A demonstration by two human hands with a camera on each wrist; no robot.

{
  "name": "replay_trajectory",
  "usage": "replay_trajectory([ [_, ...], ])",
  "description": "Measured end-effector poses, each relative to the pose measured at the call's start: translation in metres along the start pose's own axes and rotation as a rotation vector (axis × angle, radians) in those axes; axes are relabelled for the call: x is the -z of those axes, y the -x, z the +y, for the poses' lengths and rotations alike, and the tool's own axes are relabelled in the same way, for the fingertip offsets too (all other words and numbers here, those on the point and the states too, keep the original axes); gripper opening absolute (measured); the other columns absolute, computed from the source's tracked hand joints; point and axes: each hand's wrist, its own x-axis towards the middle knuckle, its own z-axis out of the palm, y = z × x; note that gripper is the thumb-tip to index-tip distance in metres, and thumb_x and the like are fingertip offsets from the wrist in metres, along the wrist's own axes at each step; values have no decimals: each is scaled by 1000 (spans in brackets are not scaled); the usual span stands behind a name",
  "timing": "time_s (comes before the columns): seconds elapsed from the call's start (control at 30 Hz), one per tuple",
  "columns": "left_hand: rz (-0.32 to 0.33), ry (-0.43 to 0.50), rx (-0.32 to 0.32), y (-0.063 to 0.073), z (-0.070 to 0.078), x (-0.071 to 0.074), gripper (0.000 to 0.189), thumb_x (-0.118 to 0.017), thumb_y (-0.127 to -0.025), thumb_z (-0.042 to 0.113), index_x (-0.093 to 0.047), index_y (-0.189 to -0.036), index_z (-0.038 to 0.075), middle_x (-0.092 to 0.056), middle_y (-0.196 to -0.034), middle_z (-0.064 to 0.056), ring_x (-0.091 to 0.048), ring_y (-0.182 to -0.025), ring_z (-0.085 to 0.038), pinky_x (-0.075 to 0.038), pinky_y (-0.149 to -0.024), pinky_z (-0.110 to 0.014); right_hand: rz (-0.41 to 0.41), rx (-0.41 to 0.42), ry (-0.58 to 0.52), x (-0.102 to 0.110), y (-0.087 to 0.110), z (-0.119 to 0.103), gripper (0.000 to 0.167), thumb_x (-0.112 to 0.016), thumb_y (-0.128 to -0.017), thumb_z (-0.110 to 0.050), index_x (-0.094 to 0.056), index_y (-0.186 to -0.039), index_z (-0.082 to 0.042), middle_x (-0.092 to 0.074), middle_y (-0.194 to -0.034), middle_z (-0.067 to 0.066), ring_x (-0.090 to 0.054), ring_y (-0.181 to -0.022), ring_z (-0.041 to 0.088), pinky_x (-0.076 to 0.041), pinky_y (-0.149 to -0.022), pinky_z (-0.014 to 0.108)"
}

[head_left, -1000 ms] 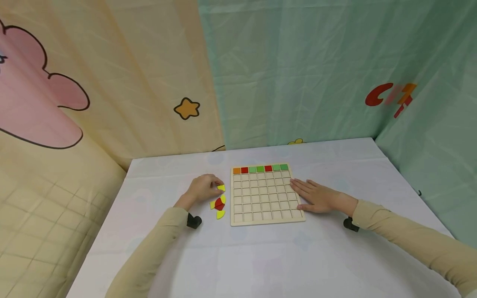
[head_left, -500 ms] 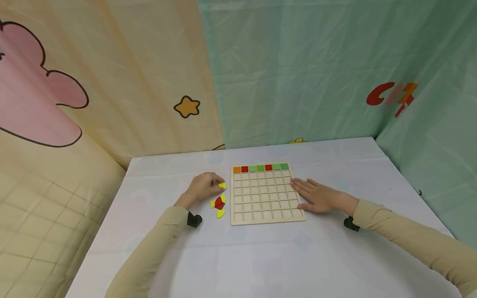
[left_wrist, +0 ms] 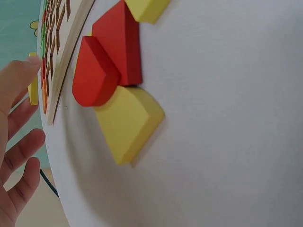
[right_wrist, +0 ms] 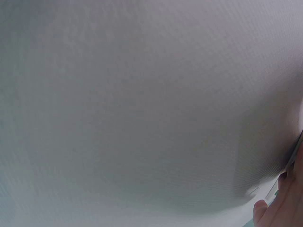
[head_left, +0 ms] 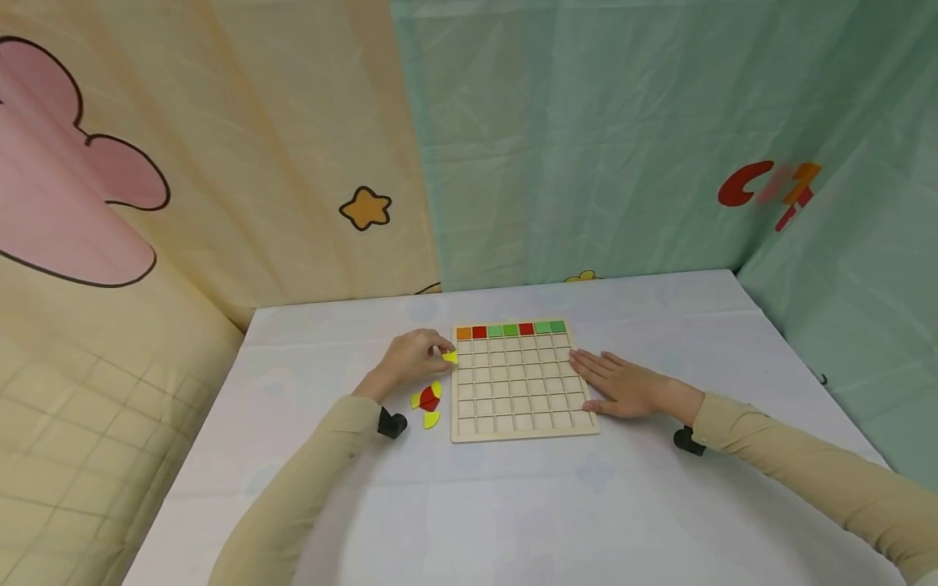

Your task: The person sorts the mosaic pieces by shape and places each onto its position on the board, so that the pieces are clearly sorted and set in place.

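Between thumb and fingertips, my left hand [head_left: 414,358] pinches a yellow tile [head_left: 450,357] at the left edge of a wooden grid board [head_left: 525,437]. The left wrist view shows this yellow tile [left_wrist: 33,90] edge-on, raised above the table. My right hand [head_left: 623,385] lies flat with straight fingers, its fingertips touching the board's right edge. Coloured square tiles, orange [head_left: 464,333], red [head_left: 479,332] and green [head_left: 510,330] among them, fill the board's far row. Below the left hand lie overlapping red tiles [left_wrist: 94,75] and a yellow quarter-round tile [left_wrist: 128,123].
Another yellow tile [head_left: 431,419] lies nearest the person, left of the board. The white-covered table [head_left: 513,505] meets a cream curtain [head_left: 293,163] and a green curtain [head_left: 586,146] at the back. Each wrist bears a black camera.
My left hand has moved right and slightly away, bringing the yellow tile from the table beside the board to the board's left edge. The right hand stays in place.
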Motion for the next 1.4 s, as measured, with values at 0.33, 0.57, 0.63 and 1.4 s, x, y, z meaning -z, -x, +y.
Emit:
replay_trajectory([
  [0.33,-18,-35,-93,-22,20,-1,33,-76,-81,37,-74,-109,18,-69,-97,5,-56,-84,-10,-45,-72,-24,7,8,2,-2,-1,2,79,-37,-99,-54,-13,-153,-1,-9,-162,16,-12,-149,34,-16,-117,56],
  [0.57,-32,-60,-135,-32,34,-7,34,-75,-82,37,-74,-110,17,-70,-96,5,-56,-86,-12,-46,-75,-27,0,4,-3,-2,-2,1,80,-35,-99,-56,-12,-153,-2,-8,-162,15,-12,-149,34,-16,-117,55],
  [0.63,-32,-65,-141,-35,37,-9,35,-75,-82,37,-74,-110,17,-69,-96,5,-56,-87,-12,-46,-75,-27,-3,2,-5,-1,-1,1,80,-35,-99,-56,-12,-154,-2,-8,-162,15,-12,-149,33,-16,-117,55],
  [1.4,-28,-96,-245,-72,72,-26,28,-72,-85,38,-74,-108,21,-70,-101,5,-62,-91,-13,-49,-67,-26,-24,-8,-15,3,-1,-2,79,-39,-99,-52,-11,-153,-1,-7,-162,15,-11,-149,33,-15,-118,55],
])
